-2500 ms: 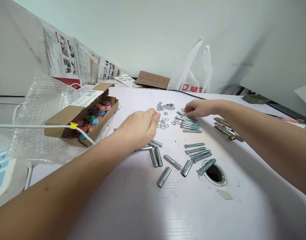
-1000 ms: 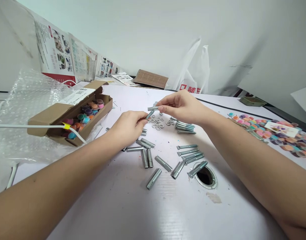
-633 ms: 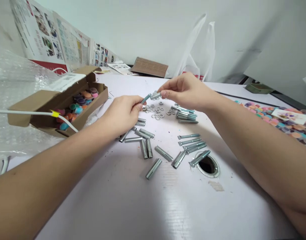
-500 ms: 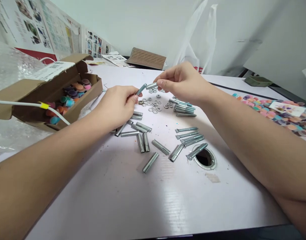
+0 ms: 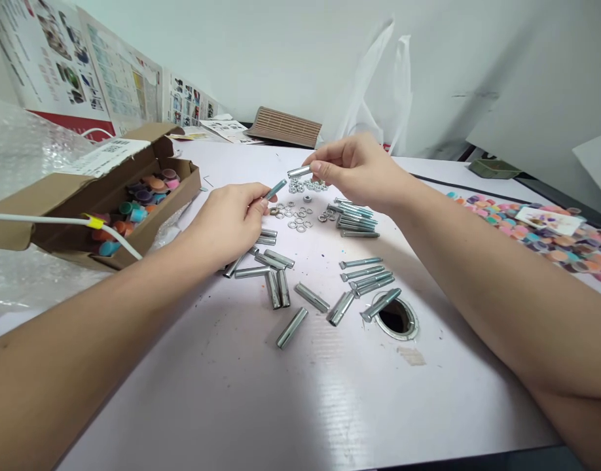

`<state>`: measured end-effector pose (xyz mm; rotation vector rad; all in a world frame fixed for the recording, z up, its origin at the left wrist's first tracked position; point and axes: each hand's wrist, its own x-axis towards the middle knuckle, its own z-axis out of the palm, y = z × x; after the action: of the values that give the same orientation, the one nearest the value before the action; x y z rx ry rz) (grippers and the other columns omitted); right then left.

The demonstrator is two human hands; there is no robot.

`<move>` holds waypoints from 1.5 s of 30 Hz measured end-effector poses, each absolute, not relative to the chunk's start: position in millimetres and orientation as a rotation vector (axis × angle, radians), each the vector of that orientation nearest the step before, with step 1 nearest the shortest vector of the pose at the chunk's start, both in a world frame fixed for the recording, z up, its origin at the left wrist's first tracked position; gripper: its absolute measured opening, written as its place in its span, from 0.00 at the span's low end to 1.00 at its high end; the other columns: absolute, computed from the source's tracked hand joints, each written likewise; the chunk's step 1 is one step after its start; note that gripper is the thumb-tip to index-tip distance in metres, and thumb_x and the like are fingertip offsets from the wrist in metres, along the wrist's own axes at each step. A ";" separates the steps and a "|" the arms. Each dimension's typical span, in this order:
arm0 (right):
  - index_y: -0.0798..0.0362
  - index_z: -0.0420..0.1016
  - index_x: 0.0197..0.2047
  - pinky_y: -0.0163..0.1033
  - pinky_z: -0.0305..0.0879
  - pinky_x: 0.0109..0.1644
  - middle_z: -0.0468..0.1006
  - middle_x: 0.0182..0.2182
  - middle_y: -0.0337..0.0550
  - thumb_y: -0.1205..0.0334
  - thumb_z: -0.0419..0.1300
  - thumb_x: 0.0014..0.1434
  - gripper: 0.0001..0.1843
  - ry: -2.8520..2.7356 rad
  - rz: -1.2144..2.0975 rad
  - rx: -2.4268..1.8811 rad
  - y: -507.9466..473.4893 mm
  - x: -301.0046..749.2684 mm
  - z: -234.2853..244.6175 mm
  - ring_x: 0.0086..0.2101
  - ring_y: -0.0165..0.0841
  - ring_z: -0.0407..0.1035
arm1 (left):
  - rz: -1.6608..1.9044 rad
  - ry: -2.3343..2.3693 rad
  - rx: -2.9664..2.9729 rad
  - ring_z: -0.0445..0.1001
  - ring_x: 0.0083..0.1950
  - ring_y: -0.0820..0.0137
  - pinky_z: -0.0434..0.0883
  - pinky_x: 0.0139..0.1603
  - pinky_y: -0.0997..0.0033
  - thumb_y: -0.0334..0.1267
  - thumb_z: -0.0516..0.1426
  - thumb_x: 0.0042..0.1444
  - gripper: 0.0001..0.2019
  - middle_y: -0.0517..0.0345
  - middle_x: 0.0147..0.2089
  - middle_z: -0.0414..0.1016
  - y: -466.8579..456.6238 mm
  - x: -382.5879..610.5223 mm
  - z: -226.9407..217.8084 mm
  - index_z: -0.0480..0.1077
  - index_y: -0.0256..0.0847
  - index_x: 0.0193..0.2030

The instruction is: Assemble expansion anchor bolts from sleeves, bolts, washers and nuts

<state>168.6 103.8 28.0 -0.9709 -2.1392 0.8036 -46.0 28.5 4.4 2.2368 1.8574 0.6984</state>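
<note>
My left hand (image 5: 234, 212) pinches a bolt (image 5: 275, 189), its free end pointing up and to the right. In my right hand (image 5: 352, 167) a metal sleeve (image 5: 299, 171) is held between thumb and fingers, lying nearly level. The bolt's tip and the sleeve's end are close but apart. Beneath them lie several washers (image 5: 300, 224) and a cluster of nuts (image 5: 305, 186). Several loose sleeves (image 5: 291, 328) are scattered below my left hand. To the right rest several bolts (image 5: 362, 274), some piled up (image 5: 357, 222).
An open cardboard box (image 5: 167, 196) of coloured caps stands at left, with a white cable (image 5: 40, 218) across it. A round hole (image 5: 401, 320) pierces the white table (image 5: 222, 392), one bolt over its edge. Coloured discs (image 5: 531, 226) spread at right. Corrugated cardboard (image 5: 285, 127) lies behind.
The bolt's tip and the sleeve's end have moved slightly apart. Both hands keep their grip. The whole view has shifted a little, with the table lower in the picture.
</note>
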 end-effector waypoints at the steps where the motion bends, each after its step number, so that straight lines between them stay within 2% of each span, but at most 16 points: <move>1: 0.55 0.80 0.40 0.39 0.62 0.34 0.77 0.31 0.44 0.63 0.61 0.62 0.07 -2.154 0.806 -0.968 103.2 168.5 27.7 0.30 0.30 0.65 | 0.710 1.852 2.233 0.70 0.35 0.64 0.63 0.38 0.66 0.39 0.50 0.61 0.12 0.55 0.30 0.74 28.5 -45.9 4.1 0.74 0.44 0.39; 7: 0.54 0.80 0.40 0.40 0.63 0.35 0.77 0.33 0.45 0.58 0.62 0.61 0.09 -2.203 0.778 -1.026 97.6 165.2 27.2 0.32 0.33 0.67 | 0.685 1.837 2.263 0.71 0.35 0.61 0.63 0.39 0.65 0.39 0.50 0.61 0.12 0.55 0.28 0.73 29.6 -46.3 -0.2 0.75 0.45 0.37; 12: 0.53 0.81 0.40 0.41 0.64 0.36 0.78 0.33 0.45 0.58 0.63 0.59 0.09 -2.266 0.740 -0.959 95.0 166.8 32.4 0.34 0.35 0.69 | 0.651 1.843 2.337 0.71 0.35 0.61 0.63 0.38 0.65 0.40 0.50 0.61 0.14 0.54 0.28 0.73 31.2 -47.6 0.2 0.77 0.46 0.42; 17: 0.53 0.82 0.39 0.42 0.66 0.38 0.80 0.34 0.45 0.60 0.64 0.58 0.08 -2.324 0.726 -0.862 91.8 165.7 34.3 0.35 0.36 0.70 | 0.737 1.822 2.286 0.74 0.41 0.60 0.65 0.44 0.65 0.39 0.50 0.62 0.16 0.53 0.36 0.79 28.6 -44.4 3.9 0.78 0.45 0.45; 21: 0.54 0.83 0.39 0.41 0.68 0.38 0.81 0.34 0.45 0.59 0.64 0.58 0.09 -2.318 0.808 -0.845 88.6 160.5 34.2 0.36 0.36 0.72 | 0.871 1.742 2.274 0.74 0.45 0.61 0.67 0.47 0.66 0.39 0.51 0.62 0.17 0.55 0.47 0.80 22.8 -40.4 6.9 0.76 0.46 0.54; 25: 0.54 0.82 0.38 0.41 0.69 0.39 0.81 0.35 0.46 0.55 0.67 0.56 0.12 -2.253 0.869 -0.905 78.8 150.4 36.6 0.38 0.38 0.73 | 0.862 1.653 2.207 0.74 0.41 0.66 0.68 0.43 0.68 0.38 0.53 0.61 0.19 0.56 0.45 0.79 18.8 -37.1 5.9 0.72 0.46 0.58; 27: 0.54 0.81 0.40 0.41 0.69 0.38 0.81 0.34 0.47 0.51 0.69 0.55 0.15 -2.210 0.914 -0.907 73.0 145.7 38.7 0.38 0.39 0.73 | 0.907 1.565 2.097 0.74 0.40 0.67 0.69 0.44 0.69 0.36 0.55 0.60 0.17 0.56 0.44 0.79 18.6 -35.0 4.2 0.73 0.44 0.56; 30: 0.53 0.78 0.47 0.40 0.67 0.35 0.79 0.32 0.45 0.47 0.70 0.53 0.23 -2.215 0.932 -0.863 69.8 145.1 44.6 0.36 0.38 0.73 | 1.019 1.440 1.861 0.76 0.41 0.68 0.72 0.45 0.68 0.34 0.56 0.59 0.12 0.54 0.44 0.80 19.8 -31.9 2.8 0.75 0.40 0.48; 33: 0.52 0.76 0.52 0.39 0.62 0.34 0.77 0.31 0.43 0.47 0.69 0.55 0.26 -2.283 0.718 -0.941 76.1 153.5 51.3 0.34 0.35 0.71 | 1.097 1.410 1.631 0.77 0.42 0.68 0.74 0.46 0.67 0.32 0.58 0.57 0.10 0.52 0.47 0.80 21.2 -30.8 3.7 0.74 0.39 0.46; 36: 0.53 0.79 0.47 0.40 0.59 0.33 0.76 0.30 0.44 0.51 0.69 0.55 0.20 -2.430 0.499 -1.102 86.7 163.1 47.9 0.31 0.34 0.68 | 1.126 1.389 1.502 0.77 0.41 0.68 0.74 0.43 0.67 0.33 0.61 0.55 0.11 0.51 0.47 0.80 22.3 -31.9 3.6 0.75 0.39 0.46; 39: 0.52 0.81 0.38 0.42 0.58 0.31 0.77 0.29 0.47 0.52 0.69 0.53 0.13 -2.623 0.466 -1.265 94.7 166.2 31.8 0.27 0.34 0.66 | 1.090 1.316 1.460 0.77 0.40 0.67 0.74 0.41 0.66 0.35 0.63 0.53 0.13 0.50 0.43 0.80 23.8 -33.4 -0.4 0.77 0.39 0.46; 45: 0.52 0.82 0.35 0.43 0.60 0.31 0.79 0.31 0.48 0.54 0.67 0.53 0.10 -2.648 0.549 -1.379 99.8 162.8 8.3 0.28 0.36 0.68 | 1.177 1.229 1.443 0.77 0.46 0.66 0.74 0.52 0.63 0.36 0.63 0.53 0.11 0.49 0.46 0.80 26.0 -34.7 -8.6 0.79 0.37 0.42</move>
<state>162.8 99.8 8.3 -1.3790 -2.6482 0.5492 -34.7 26.0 -8.6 1.4426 1.2287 1.1769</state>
